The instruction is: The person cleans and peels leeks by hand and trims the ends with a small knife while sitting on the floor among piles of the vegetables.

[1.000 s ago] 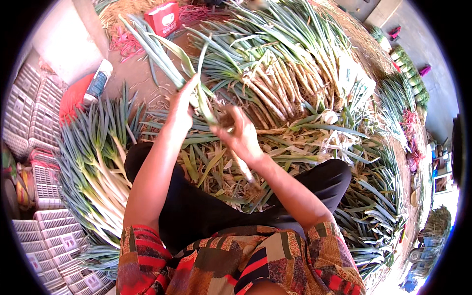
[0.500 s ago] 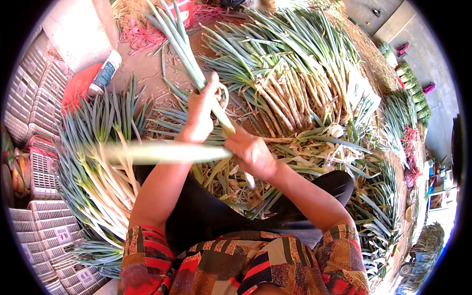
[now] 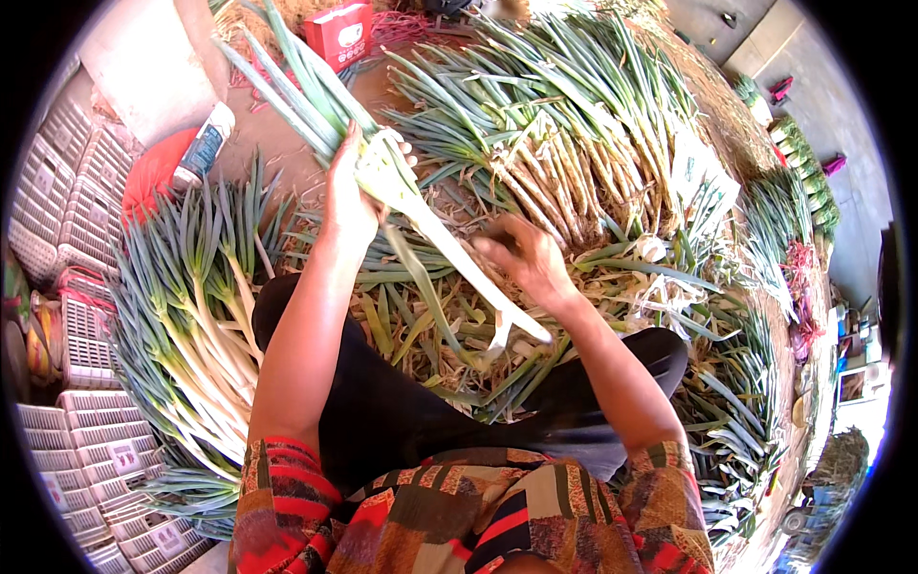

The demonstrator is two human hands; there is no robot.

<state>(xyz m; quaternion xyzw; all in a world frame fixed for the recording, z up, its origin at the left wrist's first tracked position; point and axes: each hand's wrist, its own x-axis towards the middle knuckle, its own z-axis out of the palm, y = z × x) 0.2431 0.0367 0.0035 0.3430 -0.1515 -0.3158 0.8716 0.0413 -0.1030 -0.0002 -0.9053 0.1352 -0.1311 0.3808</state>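
My left hand (image 3: pixel 350 196) is closed around a long green onion (image 3: pixel 449 239) at the point where its leaves meet the stem. Its green leaves reach to the upper left, while the white, clean-looking stem slants down to the right. A loose strip of outer leaf (image 3: pixel 419 279) dangles beside the stem, its lower end over the trimmings. Just right of the stem is my right hand (image 3: pixel 532 263), fingers curled and smeared by motion; whether they hold anything is unclear.
Peeled white-stemmed onions (image 3: pixel 196 349) lie at my left by stacked white crates (image 3: pixel 115 450). Unpeeled, brown-stemmed onions (image 3: pixel 564 182) spread ahead. Leaf trimmings (image 3: pixel 421 364) cover the ground between my legs. Farther off are a red box (image 3: pixel 339 36) and a white-and-blue container (image 3: pixel 204 143).
My right hand has come off the onion and shifted up and right. The onion's white stem now shows bare, and the blurred pale strip that stretched left across my forearm is gone from there.
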